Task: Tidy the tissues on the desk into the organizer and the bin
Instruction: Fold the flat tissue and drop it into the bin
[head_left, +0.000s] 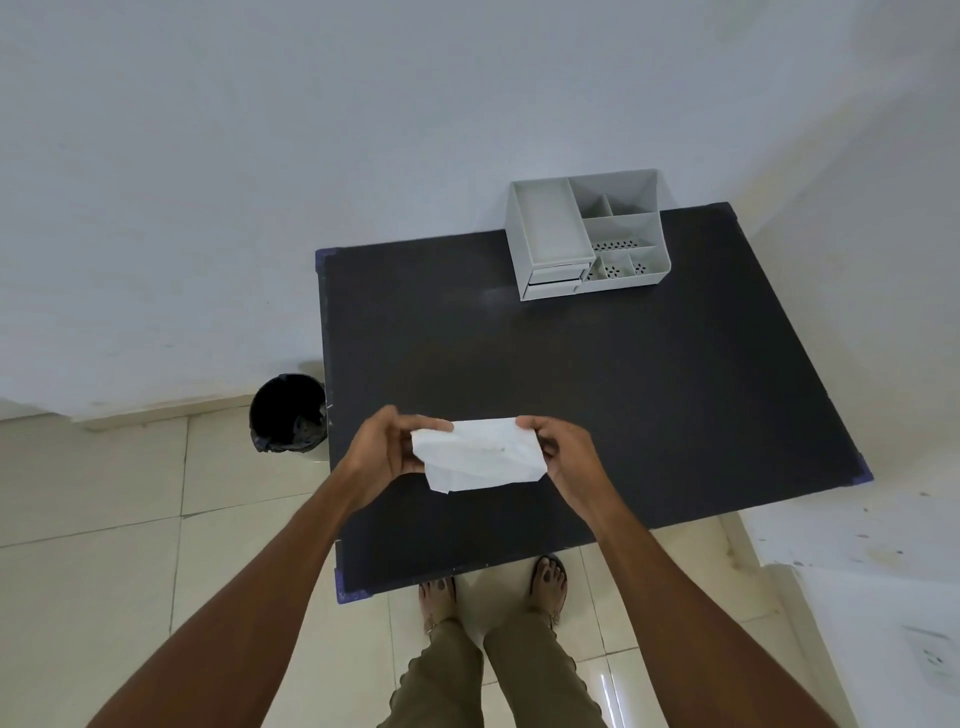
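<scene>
A white tissue (480, 456), folded into a rough rectangle, is held above the near part of the black desk (623, 395). My left hand (387, 451) pinches its left end and my right hand (563, 451) pinches its right end. A grey desk organizer (550, 234) with several open compartments and two small drawers stands at the desk's far edge, against the wall. Its compartments look empty. A black bin (287, 410) lined with a black bag stands on the floor by the desk's left edge.
A white wall runs behind the desk. Cream floor tiles (104, 519) spread to the left and front. My two feet (493, 587) in sandals stand at the desk's near edge. A white ledge (857, 530) lies to the right.
</scene>
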